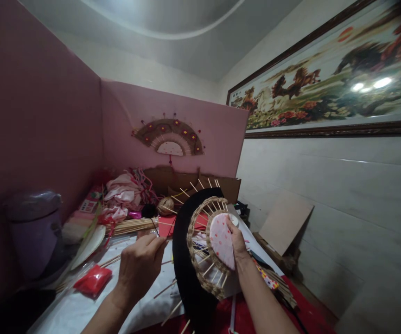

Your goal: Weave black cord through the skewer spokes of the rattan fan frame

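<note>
Black-banded fan [190,248] — in right hand [235,237]

Single head-worn view from just above the table [71,311], forward and down, pink partition [221,139] ahead.

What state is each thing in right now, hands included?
Stick fan: spread, held, partly bare
Right hand: gripping fan's dotted pad
Left hand: closed in a pinch
Flowered fan: spread, up against pink panel
Twine ball: wound
Framed horse picture: hung on wall
Beige board: leaning
</note>
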Available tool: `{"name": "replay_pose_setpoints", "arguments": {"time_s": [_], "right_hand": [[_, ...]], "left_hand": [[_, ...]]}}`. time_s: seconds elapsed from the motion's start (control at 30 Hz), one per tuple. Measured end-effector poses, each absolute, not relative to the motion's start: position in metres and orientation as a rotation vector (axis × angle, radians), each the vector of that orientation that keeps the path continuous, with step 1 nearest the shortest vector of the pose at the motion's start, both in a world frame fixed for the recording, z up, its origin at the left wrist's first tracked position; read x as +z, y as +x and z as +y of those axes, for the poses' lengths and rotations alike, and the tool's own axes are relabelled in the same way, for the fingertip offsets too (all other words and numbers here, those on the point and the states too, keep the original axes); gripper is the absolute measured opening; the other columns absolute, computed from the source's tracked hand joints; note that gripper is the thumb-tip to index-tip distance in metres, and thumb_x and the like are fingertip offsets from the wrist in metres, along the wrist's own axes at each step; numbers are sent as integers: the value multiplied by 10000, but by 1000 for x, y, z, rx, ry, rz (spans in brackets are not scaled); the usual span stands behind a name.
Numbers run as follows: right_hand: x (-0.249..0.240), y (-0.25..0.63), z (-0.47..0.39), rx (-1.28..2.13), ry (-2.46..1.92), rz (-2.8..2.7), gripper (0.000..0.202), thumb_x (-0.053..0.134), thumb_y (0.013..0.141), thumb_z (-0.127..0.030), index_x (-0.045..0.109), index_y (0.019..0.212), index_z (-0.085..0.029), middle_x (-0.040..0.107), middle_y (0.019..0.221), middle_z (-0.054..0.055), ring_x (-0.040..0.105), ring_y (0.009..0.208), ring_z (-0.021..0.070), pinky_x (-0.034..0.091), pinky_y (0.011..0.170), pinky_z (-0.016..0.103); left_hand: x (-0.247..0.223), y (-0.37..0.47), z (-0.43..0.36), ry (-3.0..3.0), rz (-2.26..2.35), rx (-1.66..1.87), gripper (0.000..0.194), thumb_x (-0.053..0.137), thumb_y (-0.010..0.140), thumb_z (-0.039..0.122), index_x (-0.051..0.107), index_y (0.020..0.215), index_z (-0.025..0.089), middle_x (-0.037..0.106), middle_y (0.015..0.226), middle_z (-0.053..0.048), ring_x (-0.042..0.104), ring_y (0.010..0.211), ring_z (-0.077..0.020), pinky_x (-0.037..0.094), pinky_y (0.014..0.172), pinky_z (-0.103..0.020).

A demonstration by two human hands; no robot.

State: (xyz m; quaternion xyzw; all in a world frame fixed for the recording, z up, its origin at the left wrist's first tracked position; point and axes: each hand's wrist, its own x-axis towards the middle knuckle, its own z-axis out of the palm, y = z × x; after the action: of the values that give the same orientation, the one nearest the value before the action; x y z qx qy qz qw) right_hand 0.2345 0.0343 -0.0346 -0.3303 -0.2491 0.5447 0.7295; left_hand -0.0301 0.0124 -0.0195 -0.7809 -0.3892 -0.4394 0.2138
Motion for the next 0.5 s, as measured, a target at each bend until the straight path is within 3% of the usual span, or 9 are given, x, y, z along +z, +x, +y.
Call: {"name": "replay_pose_setpoints", "arguments": {"time_s": [0.23,0.37,0.5], "right_hand": [[-36,235,39,1140,-700,-544,317,512,858,-342,526,1120,-164,564,1112,79,575,937,197,497,780,396],[-42,237,41,1143,-699,-548,383,531,798,-467,608,1009,-157,686,840,70,642,785,214,538,671,362],[-47,241,41,1197,-721,-528,362,560,762,-458,634,923,-142,693,660,48,658,623,210,543,619,351]], "left_hand": [[-24,-28,13,-2332,-950,-1247,177,489,843,222,651,912,205,681,813,-46,613,702,-158,425,626,-256],[-20,-28,12,-2495,-977,-1459,185,491,843,227,655,924,199,677,833,-47,604,738,-158,425,673,-255],[-13,-29,10,-2769,-1176,-1751,305,439,866,330,648,711,171,554,596,-4,484,573,-125,370,553,-233]]}}
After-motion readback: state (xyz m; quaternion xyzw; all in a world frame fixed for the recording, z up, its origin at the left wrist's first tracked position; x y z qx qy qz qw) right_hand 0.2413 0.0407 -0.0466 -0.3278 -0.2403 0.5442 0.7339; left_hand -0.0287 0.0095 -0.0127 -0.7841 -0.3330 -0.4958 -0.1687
